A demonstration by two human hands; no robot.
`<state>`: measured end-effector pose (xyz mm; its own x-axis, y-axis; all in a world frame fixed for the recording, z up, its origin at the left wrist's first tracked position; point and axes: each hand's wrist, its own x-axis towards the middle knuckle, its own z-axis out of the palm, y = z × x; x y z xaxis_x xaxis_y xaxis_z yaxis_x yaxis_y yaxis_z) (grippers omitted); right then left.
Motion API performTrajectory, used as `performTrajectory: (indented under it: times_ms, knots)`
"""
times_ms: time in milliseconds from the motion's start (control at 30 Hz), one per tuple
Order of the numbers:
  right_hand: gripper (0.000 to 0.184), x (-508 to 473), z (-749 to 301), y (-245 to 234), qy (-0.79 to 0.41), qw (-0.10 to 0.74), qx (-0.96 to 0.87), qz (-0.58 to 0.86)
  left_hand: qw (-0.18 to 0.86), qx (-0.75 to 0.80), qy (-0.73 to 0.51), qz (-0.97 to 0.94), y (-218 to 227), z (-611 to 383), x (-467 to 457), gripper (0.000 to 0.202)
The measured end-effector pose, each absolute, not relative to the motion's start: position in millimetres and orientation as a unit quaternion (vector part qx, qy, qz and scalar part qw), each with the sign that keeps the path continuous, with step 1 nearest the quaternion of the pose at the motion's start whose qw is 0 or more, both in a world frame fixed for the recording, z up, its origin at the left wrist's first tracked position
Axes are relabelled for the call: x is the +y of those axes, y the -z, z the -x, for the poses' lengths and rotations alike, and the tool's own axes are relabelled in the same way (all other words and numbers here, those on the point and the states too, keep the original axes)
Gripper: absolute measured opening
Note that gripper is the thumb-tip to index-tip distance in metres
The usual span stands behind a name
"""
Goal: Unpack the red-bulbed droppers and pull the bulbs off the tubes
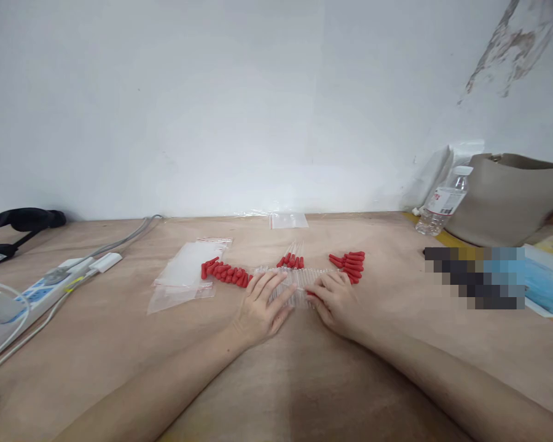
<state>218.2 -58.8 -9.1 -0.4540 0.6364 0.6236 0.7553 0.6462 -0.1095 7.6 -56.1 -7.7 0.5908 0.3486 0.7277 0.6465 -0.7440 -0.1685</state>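
A row of thin clear glass tubes point(299, 280) lies side by side on the wooden table, between my hands. My left hand point(262, 308) rests over the left part of that row with its fingers stretched out and apart. At the right part, the fingers of my right hand point(337, 302) are bent and closed on a small red rubber bulb, mostly hidden by them. Loose red rubber bulbs point(225, 272) form a line left of the tubes, and another cluster of red bulbs point(352, 264) lies beyond my right hand. Behind the tubes are several droppers point(293, 260), glass tubes with red bulbs on.
Clear zip bags point(188, 264) lie at left, and another small bag point(289, 221) by the wall. A power strip point(32, 301) with cables is far left. On the right stand a plastic bottle point(445, 202) and a grey-beige bag point(507, 196), near a blue mask point(546, 285).
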Motion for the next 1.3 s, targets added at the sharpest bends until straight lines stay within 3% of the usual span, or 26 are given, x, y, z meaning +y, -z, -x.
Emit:
performTrajectory:
  times_ms: [367,733,1000,1167,1300]
  knots:
    - [0.018,-70.2,-206.5,14.4,0.137,0.333,-0.861,0.360,0.239,-0.208,0.282,0.906,14.8,-5.1,-50.9,0.013]
    - [0.010,-71.4,-211.6,27.1,0.224,0.333,-0.849,0.344,0.233,-0.250,0.271,0.900,18.9,-2.7,-57.8,0.014]
    - [0.022,-73.5,-229.7,21.5,0.291,0.331,-0.849,0.293,0.183,-0.267,0.299,0.898,13.7,3.4,-57.0,0.013]
    - [0.015,-51.7,-250.0,6.3,0.196,0.380,-0.815,0.390,0.131,-0.324,0.347,0.870,13.8,14.7,-44.5,0.014]
    - [0.028,-13.1,-268.9,-19.2,0.043,0.403,-0.764,0.503,0.108,-0.366,0.317,0.868,8.2,3.8,-37.1,0.030]
